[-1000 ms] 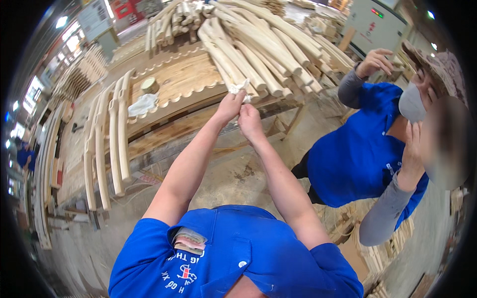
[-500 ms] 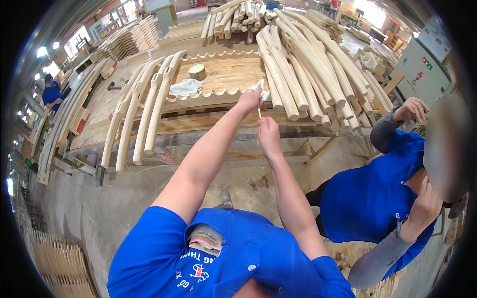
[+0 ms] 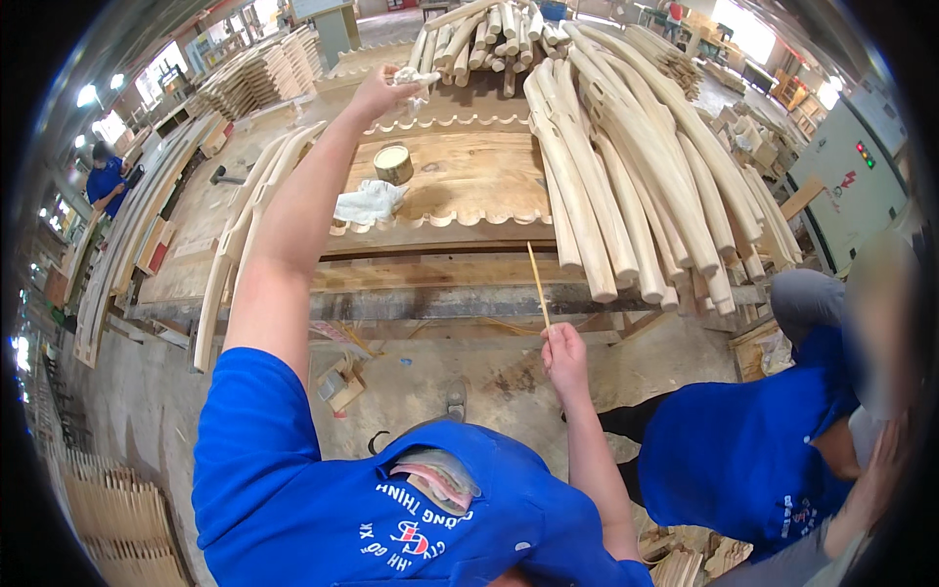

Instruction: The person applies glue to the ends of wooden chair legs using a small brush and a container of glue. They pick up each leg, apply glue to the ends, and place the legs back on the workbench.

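Observation:
Stretched far over the workbench (image 3: 430, 305), my left hand (image 3: 383, 93) is closed on a crumpled white rag (image 3: 417, 84). Low in front of the bench's near edge, my right hand (image 3: 564, 356) grips the lower end of a thin wooden stick (image 3: 538, 282), which points up and slightly left. Between the two hands lies a wooden board with scalloped edge strips (image 3: 479, 168). On it stand a small round tin (image 3: 393, 164) and, beside that, a folded white cloth (image 3: 369, 202).
Long shaped wooden legs (image 3: 626, 166) are heaped on the bench's right, with others (image 3: 235, 240) at left, partly behind my left arm. More rods (image 3: 484, 44) are stacked at the back. A co-worker in blue (image 3: 743, 430) stands close on my right, near a grey control cabinet (image 3: 846, 181).
My hands have parted. The left went forward and left with the rag, while the right drew back toward me with the stick. The co-worker has lowered a raised arm.

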A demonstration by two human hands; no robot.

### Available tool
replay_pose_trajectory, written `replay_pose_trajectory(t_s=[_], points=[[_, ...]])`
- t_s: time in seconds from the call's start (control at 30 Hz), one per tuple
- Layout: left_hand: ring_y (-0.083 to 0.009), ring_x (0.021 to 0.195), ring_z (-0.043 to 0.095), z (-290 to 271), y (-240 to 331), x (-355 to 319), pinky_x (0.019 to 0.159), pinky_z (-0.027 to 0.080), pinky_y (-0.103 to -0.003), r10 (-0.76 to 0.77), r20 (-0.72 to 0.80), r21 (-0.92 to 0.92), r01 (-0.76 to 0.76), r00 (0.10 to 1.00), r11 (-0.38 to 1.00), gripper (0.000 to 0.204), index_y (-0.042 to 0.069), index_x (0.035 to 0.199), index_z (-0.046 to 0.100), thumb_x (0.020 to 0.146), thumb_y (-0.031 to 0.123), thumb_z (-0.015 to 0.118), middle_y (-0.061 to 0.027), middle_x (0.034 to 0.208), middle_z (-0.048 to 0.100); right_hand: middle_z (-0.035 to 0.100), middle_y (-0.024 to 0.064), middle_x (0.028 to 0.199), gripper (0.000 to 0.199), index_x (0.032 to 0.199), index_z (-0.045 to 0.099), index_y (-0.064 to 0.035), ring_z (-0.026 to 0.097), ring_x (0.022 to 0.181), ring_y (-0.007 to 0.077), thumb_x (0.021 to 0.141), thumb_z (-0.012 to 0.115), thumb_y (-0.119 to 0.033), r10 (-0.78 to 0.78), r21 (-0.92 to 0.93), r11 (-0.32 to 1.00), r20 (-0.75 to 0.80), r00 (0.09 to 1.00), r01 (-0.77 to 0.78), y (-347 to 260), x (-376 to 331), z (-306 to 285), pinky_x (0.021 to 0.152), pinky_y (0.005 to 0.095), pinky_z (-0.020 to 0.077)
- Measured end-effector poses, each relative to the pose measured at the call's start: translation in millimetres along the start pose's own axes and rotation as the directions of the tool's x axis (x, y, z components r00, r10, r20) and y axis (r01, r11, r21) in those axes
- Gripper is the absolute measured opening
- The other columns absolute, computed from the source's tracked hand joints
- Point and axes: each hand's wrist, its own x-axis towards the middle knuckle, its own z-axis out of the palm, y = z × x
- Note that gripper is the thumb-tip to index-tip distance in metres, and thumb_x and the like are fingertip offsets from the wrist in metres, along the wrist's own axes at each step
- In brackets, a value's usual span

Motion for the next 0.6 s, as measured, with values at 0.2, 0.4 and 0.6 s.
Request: replay_pose_trajectory(t_s=[0.2,0.4,0.6], points=[[-0.0273,0.093,0.060,60,-27,54,0.081,0.047,-0.037,0.192,0.395,0.346,-0.339,0.898,0.875,0.034,0.013,0.106,0.061,0.076,0.024,0.068,-0.0139,0.103,0.062,0.040,-0.0058,0.052,0.020,0.085,0.052,-0.0074,0.033,0.042,0.0025,0.096,0.045,-0.023,0.008,-0.028,1.000,0.037,0.999,-0.007,19,35,22,0.038,0.0189,0.0257],[-0.0336,0.092,0.058,143,-70,81,0.079,0.047,-0.039,0.247,0.436,0.395,-0.431,0.865,0.812,0.038,0.005,0.100,0.059,0.076,0.033,0.069,-0.0177,0.097,0.060,0.038,-0.0060,0.054,0.018,0.087,0.052,-0.0055,0.033,0.044,0.0018,0.095,0.046,-0.020,0.003,0.062,0.998,0.033,0.999,-0.005,-5,65,50,0.040,0.0187,0.0245],[-0.0340,0.093,0.058,162,-87,116,0.080,0.047,-0.038,0.021,0.581,0.428,-0.328,0.814,0.842,0.061,0.000,0.108,0.054,0.072,0.046,0.072,-0.0203,0.104,0.058,0.038,-0.0063,0.059,0.014,0.089,0.051,-0.0038,0.033,0.050,0.0011,0.095,0.047,-0.016,-0.021,0.065,0.998,0.024,0.999,0.019,-25,103,75,0.044,0.0176,0.0255]])
